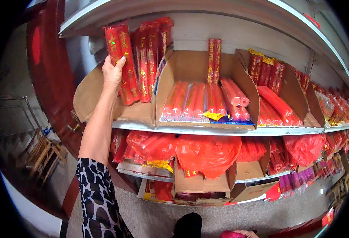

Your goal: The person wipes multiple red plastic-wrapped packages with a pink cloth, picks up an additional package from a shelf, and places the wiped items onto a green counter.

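My left hand (113,71) is closed around a plastic-wrapped pair of red candles (129,76) bearing gold writing. The pair stands upright, slightly tilted, over a cut-open cardboard box (137,113) at the left of the middle shelf. More wrapped red candles (148,65) lean upright just behind and to the right of it. At the bottom edge of the view, my right hand (245,233) is partly cut off, its fingers on a bright pink item (231,234) that I cannot make out.
A neighbouring cardboard box (186,64) holds lying red candle packs (181,99) and one upright pack (214,61). The metal shelf edge (192,130) runs below. Red plastic bags (208,154) cover goods on the lower shelf. A wooden stool (45,157) stands left of the dark red door frame (54,68).
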Tool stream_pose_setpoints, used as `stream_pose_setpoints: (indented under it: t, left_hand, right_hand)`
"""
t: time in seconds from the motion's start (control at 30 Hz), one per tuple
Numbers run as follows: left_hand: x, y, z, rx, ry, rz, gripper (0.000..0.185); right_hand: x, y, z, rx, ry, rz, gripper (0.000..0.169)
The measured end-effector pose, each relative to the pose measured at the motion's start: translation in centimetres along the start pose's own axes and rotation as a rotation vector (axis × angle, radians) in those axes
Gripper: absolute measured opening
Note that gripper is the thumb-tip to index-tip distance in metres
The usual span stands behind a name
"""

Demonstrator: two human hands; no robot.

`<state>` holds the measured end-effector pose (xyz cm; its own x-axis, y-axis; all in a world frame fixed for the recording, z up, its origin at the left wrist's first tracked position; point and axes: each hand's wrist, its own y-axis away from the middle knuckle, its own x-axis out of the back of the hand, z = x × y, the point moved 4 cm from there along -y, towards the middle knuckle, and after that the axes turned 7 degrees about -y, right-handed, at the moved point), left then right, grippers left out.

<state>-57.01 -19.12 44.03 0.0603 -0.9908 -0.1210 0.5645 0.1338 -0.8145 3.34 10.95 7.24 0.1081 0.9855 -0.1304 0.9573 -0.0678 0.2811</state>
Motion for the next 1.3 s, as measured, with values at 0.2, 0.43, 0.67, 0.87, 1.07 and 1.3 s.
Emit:
stream_pose_setpoints:
  t: [0.2,0.43,0.67,0.87,1.07,1.3]
  left_hand:
    - [-0.5,-3.0,-5.4,0.037,-0.344,-0.110,0.041]
    - [1.9,-3.9,-13.2,0.060,-1.025,-0.118,0.072]
    - [3.3,-2.4,-11.1,0.066,-0.984,-0.103,0.059]
    - [0.7,7.0,-2.3,0.633,0.104,-0.371,0.036]
    - [3.3,4.5,-17.1,0.771,-0.278,-0.291,0.040]
    - [-0.9,-1.4,-16.9,-0.006,-0.982,-0.225,0.051]
  right_hand:
    - [-2.2,-2.7,3.2,-0.051,-0.019,-0.008,0.047]
    - [-4.3,-3.9,4.7,-0.084,0.007,0.004,0.044]
    - [-3.3,-2.4,5.2,-0.261,-0.029,0.060,0.043]
    - [0.4,0.9,6.9,-0.139,0.054,0.096,0.042]
    - [3.6,8.2,2.2,-0.143,0.136,0.266,0.047]
    - [8.2,19.1,-3.2,0.065,0.542,0.615,0.047]
